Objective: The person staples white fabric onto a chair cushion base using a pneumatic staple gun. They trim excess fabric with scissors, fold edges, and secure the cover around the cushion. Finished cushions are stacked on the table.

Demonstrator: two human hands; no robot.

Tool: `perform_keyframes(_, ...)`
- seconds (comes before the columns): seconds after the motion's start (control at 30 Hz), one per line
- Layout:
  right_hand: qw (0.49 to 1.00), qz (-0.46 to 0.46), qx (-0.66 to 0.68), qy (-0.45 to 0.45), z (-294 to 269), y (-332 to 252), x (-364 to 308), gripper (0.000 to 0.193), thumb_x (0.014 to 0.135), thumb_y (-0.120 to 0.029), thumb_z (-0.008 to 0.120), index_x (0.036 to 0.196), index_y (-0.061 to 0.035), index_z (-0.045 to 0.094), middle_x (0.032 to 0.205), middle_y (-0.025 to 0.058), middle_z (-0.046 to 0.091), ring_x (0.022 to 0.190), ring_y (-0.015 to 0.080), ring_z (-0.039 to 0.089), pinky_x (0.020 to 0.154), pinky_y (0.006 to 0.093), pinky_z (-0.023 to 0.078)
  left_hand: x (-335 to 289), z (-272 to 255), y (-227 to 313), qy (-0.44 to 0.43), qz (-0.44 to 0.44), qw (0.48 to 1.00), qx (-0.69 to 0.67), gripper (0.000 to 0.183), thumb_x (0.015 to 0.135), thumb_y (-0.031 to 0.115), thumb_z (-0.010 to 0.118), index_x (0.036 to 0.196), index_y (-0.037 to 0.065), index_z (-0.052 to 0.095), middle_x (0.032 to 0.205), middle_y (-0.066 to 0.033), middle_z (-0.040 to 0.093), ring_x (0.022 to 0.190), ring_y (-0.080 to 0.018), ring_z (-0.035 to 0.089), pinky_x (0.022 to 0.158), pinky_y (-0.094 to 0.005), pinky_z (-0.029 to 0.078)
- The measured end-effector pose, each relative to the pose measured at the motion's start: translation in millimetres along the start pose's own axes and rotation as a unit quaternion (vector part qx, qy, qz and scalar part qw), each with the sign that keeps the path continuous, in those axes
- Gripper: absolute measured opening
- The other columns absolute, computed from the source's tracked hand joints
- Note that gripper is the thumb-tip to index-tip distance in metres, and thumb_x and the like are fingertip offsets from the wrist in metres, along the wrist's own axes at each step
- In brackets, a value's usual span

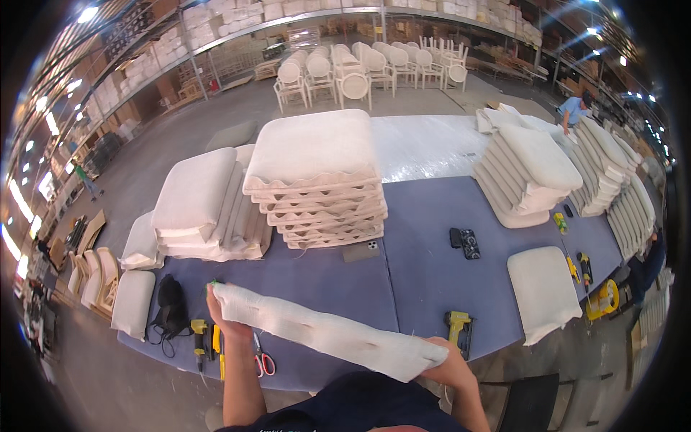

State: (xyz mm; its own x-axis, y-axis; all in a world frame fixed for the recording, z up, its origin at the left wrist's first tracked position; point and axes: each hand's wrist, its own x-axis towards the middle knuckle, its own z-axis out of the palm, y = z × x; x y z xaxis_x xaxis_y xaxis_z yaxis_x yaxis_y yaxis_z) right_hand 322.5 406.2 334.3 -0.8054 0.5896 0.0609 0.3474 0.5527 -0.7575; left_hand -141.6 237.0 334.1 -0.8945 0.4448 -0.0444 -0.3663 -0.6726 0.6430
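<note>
I hold a cream fabric-covered seat cushion (324, 333) above the near table edge, and from here only a long, narrow side of it shows. It slants down from left to right, with shallow dents along its surface. My left hand (229, 313) grips its left end; a bit of green shows at the fingertips. At the right end my right hand (448, 369) is closed around the lower corner, its fingers partly hidden. Red-handled scissors (265, 362) and a yellow nail gun (199, 338) lie by my left forearm. Another yellow nail gun (458, 330) rests beyond my right hand.
Tall cushion stacks (317, 155) stand along the far side of the blue-covered table (432, 266), with more stacks (525, 173) at right. A single cushion (543, 291), phone (469, 243), black cap-like item (171, 306) and yellow bucket (603, 299) are around. A person (574, 109) works far right.
</note>
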Motion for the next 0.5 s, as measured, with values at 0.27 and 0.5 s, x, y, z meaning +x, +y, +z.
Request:
perform_keyframes(0.27, 0.991, 0.020, 0.055, 0.116, 122.7, 154.9, -1.8, 0.041, 0.096, -0.006, 0.083, 0.137, -0.0055, 0.080, 0.136, 0.0169, 0.081, 0.126, 0.0372, 0.078, 0.111, 0.0444, 0.061, -32.6, 52.0, -11.2, -0.190, 0.331, 0.758, 0.529, 0.054, 0.113, 0.033, 0.046, 0.079, 0.002, 0.074, 0.075, -0.0143, 0.068, 0.073, -0.0326, 0.064, 0.082, -0.0472, 0.050)
perform_keyframes(0.5, 0.937, 0.179, 0.142, 0.263, 78.9, 186.2, -5.7, 0.019, 0.107, -0.007, 0.077, 0.124, -0.0001, 0.083, 0.114, 0.0093, 0.084, 0.102, 0.0156, 0.079, 0.093, 0.0330, 0.063, -90.6, 104.9, -36.3, -0.353, 0.378, 0.660, 0.544, 0.032, 0.098, 0.028, 0.060, 0.081, 0.006, 0.077, 0.080, -0.0130, 0.074, 0.074, -0.0378, 0.066, 0.078, -0.0493, 0.051)
